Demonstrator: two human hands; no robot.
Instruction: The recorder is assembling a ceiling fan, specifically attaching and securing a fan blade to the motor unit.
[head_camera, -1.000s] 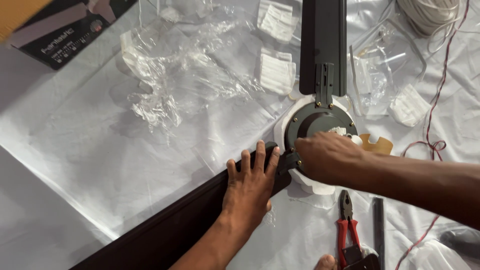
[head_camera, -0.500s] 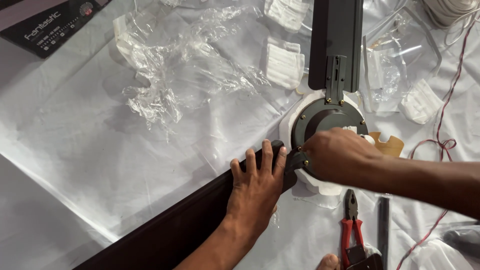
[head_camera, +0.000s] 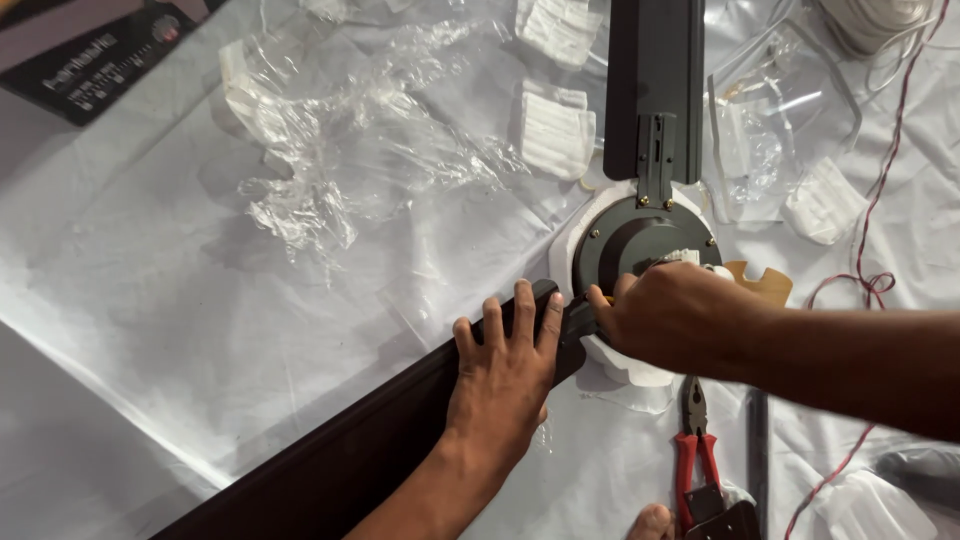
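A dark grey ceiling-fan motor hub (head_camera: 630, 240) rests on white foam on a white sheet. One dark blade (head_camera: 655, 80) is fixed to it and points away from me. A second dark brown blade (head_camera: 330, 450) runs from the lower left up to the hub. My left hand (head_camera: 505, 375) lies flat on this blade's end, fingers spread. My right hand (head_camera: 675, 320) is at the hub's near edge, where the blade meets it. Its fingertips are pinched on a small brass-coloured piece (head_camera: 607, 298), which is mostly hidden.
Red-handled pliers (head_camera: 690, 470) and a dark rod-like tool (head_camera: 757, 440) lie below my right hand. Crumpled clear plastic (head_camera: 330, 150), white foam pieces (head_camera: 555, 135), a red wire (head_camera: 890, 270) and a dark box (head_camera: 90, 60) lie around on the sheet.
Both hands stay where they were, the left on the blade and the right at the hub. Only the view has shifted a little.
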